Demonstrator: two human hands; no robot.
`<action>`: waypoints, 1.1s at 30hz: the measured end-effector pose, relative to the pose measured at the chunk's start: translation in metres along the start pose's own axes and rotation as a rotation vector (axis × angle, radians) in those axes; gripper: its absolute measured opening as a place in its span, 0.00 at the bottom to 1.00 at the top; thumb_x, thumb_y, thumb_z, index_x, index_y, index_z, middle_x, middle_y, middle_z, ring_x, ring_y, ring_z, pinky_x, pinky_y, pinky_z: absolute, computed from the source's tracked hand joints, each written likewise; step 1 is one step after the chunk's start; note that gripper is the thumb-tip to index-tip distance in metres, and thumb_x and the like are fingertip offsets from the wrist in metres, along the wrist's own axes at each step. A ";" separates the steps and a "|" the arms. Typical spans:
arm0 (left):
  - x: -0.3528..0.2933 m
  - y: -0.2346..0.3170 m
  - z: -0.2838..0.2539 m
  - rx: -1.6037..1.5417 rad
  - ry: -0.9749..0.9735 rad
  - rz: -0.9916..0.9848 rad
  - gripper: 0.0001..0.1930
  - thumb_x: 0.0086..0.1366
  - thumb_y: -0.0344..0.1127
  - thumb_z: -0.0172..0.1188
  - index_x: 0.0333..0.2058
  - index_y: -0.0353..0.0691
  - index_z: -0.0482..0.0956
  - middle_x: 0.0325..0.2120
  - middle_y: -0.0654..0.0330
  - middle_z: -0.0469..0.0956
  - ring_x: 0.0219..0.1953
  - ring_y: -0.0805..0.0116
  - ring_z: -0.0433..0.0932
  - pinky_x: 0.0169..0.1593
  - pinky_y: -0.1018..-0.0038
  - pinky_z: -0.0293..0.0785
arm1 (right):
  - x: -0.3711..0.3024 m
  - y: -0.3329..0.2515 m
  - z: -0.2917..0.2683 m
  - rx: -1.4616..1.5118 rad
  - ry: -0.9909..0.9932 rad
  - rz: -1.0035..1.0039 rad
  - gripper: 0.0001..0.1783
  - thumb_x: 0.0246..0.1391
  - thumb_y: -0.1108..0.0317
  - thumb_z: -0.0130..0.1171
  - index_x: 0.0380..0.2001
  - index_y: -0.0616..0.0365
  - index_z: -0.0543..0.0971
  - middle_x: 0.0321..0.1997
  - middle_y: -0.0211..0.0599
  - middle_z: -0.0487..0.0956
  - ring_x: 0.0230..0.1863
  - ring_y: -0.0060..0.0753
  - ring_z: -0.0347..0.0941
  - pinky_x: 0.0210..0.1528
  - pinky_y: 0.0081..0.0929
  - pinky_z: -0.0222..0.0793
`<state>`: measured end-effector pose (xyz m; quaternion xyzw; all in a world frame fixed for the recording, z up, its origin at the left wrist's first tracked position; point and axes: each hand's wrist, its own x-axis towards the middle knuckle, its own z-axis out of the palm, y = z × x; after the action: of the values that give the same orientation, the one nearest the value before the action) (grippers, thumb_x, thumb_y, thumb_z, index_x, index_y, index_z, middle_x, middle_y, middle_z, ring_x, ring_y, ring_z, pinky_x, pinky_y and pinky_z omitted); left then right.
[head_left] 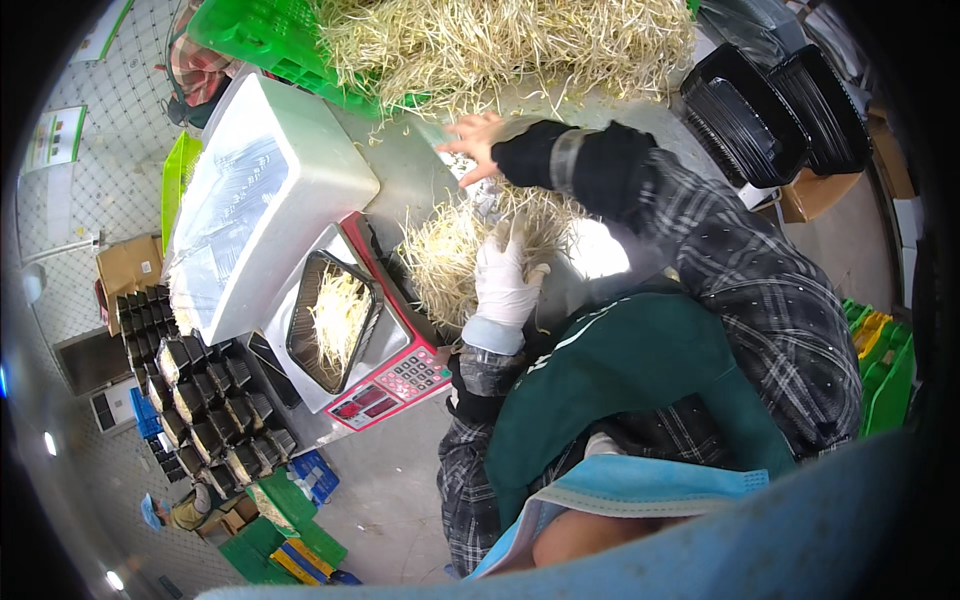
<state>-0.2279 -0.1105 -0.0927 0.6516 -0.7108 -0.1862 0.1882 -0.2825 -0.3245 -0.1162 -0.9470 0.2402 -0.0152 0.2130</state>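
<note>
Loose pile of pale sprouts (435, 265) on a grey metal surface (395, 160), directly in front of the worker and just beyond the red-edged scale; thin strands stray from its margins. The left hand (505, 280), in a white glove, lies on the pile with its fingers pointing away from the body and partly sunk among the strands; whether it grips any of them cannot be told. The right hand (478, 142) — ungloved, reaching across from the right — is held wide, fingers spread toward the left, just beyond the pile; it shows nothing in its grasp, and whether it touches the glossy material beneath it is unclear.

To the left of the pile stands the scale (405, 372), its keypad facing the worker; on its pan sits a black tray (296, 340) partly filled with sprouts. Behind the scale is a large pale box-like housing (330, 165), its sloping face covered with film; at the top, a much larger heap of sprouts (520, 45) spills from a green crate (262, 40) onto the surface.

Farther out: deep black containers (745, 115) at the upper right; stacked, filled black trays (215, 415) at the left; green crates (888, 375) at the far right; a co-worker (188, 508) in a blue cap at the lower left — small and near the rim.
</note>
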 end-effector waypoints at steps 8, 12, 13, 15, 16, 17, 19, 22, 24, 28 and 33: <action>-0.024 0.000 -0.015 0.042 0.015 -0.047 0.52 0.34 0.30 0.68 0.59 0.40 0.46 0.53 0.42 0.54 0.55 0.44 0.55 0.56 0.60 0.54 | -0.057 0.075 0.009 -0.022 -0.016 0.145 0.23 0.45 0.63 0.46 0.49 0.42 0.70 0.62 0.36 0.56 0.63 0.42 0.47 0.63 0.44 0.45; 0.012 0.016 -0.002 0.211 -0.099 -0.010 0.54 0.37 0.34 0.67 0.60 0.43 0.40 0.56 0.40 0.48 0.58 0.44 0.49 0.58 0.60 0.51 | -0.162 0.064 0.040 -0.025 0.150 0.086 0.34 0.34 0.46 0.59 0.50 0.42 0.69 0.61 0.40 0.57 0.61 0.48 0.49 0.58 0.46 0.50; 0.023 0.021 0.002 0.264 -0.130 -0.008 0.55 0.39 0.35 0.67 0.61 0.44 0.37 0.57 0.41 0.47 0.59 0.44 0.48 0.59 0.60 0.50 | -0.178 0.047 0.037 0.026 0.167 0.027 0.39 0.31 0.48 0.63 0.52 0.44 0.66 0.61 0.41 0.56 0.61 0.50 0.49 0.58 0.46 0.51; 0.055 0.018 0.015 0.261 -0.095 -0.055 0.42 0.45 0.35 0.61 0.58 0.43 0.49 0.54 0.45 0.54 0.55 0.48 0.57 0.54 0.61 0.59 | -0.179 0.017 0.023 0.052 0.124 0.003 0.40 0.30 0.56 0.64 0.52 0.46 0.64 0.60 0.40 0.56 0.59 0.49 0.52 0.56 0.43 0.55; 0.075 0.012 0.026 0.202 -0.104 -0.097 0.38 0.46 0.35 0.60 0.57 0.43 0.53 0.52 0.47 0.58 0.52 0.49 0.60 0.52 0.62 0.61 | -0.173 0.015 0.027 0.067 0.252 0.004 0.34 0.32 0.66 0.61 0.50 0.50 0.66 0.55 0.41 0.62 0.54 0.48 0.58 0.52 0.37 0.61; 0.085 0.014 0.030 0.144 -0.117 -0.133 0.34 0.48 0.35 0.58 0.55 0.43 0.57 0.51 0.48 0.61 0.50 0.51 0.63 0.50 0.62 0.63 | -0.162 0.021 0.030 0.166 0.382 0.016 0.28 0.34 0.73 0.54 0.46 0.52 0.68 0.47 0.41 0.67 0.47 0.45 0.63 0.47 0.34 0.64; 0.082 0.022 0.027 0.152 -0.154 -0.135 0.29 0.48 0.34 0.56 0.52 0.44 0.62 0.47 0.51 0.65 0.46 0.52 0.66 0.47 0.64 0.65 | -0.157 0.025 0.022 0.269 0.362 -0.009 0.22 0.36 0.77 0.50 0.41 0.55 0.71 0.41 0.40 0.69 0.44 0.44 0.65 0.46 0.34 0.64; 0.052 0.027 0.012 0.168 -0.135 -0.024 0.28 0.48 0.32 0.56 0.51 0.46 0.64 0.44 0.52 0.68 0.44 0.54 0.68 0.45 0.65 0.67 | -0.179 0.010 -0.007 0.381 0.219 -0.124 0.21 0.35 0.74 0.53 0.39 0.57 0.72 0.40 0.40 0.70 0.44 0.44 0.66 0.47 0.34 0.64; 0.025 0.020 0.004 0.157 -0.120 0.041 0.29 0.47 0.31 0.56 0.52 0.47 0.63 0.44 0.52 0.68 0.44 0.54 0.68 0.45 0.65 0.67 | -0.189 0.013 -0.003 0.283 0.210 -0.180 0.23 0.36 0.68 0.58 0.41 0.57 0.72 0.41 0.41 0.71 0.45 0.44 0.66 0.48 0.34 0.64; -0.022 0.009 0.007 0.081 -0.049 0.038 0.33 0.45 0.29 0.56 0.54 0.48 0.61 0.46 0.51 0.66 0.45 0.54 0.66 0.47 0.65 0.65 | -0.136 0.013 -0.008 0.150 0.147 0.019 0.19 0.41 0.64 0.58 0.40 0.54 0.72 0.41 0.39 0.71 0.45 0.44 0.66 0.45 0.36 0.64; -0.037 0.008 0.001 -0.042 0.023 -0.033 0.38 0.44 0.28 0.59 0.57 0.48 0.56 0.50 0.48 0.62 0.49 0.50 0.63 0.52 0.62 0.60 | -0.056 -0.016 0.018 0.040 0.176 0.085 0.14 0.43 0.70 0.53 0.37 0.53 0.73 0.38 0.38 0.71 0.41 0.41 0.69 0.45 0.33 0.65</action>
<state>-0.2321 -0.0735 -0.0908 0.6613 -0.6936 -0.1966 0.2071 -0.3228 -0.2785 -0.1218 -0.9263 0.2978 -0.0942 0.2105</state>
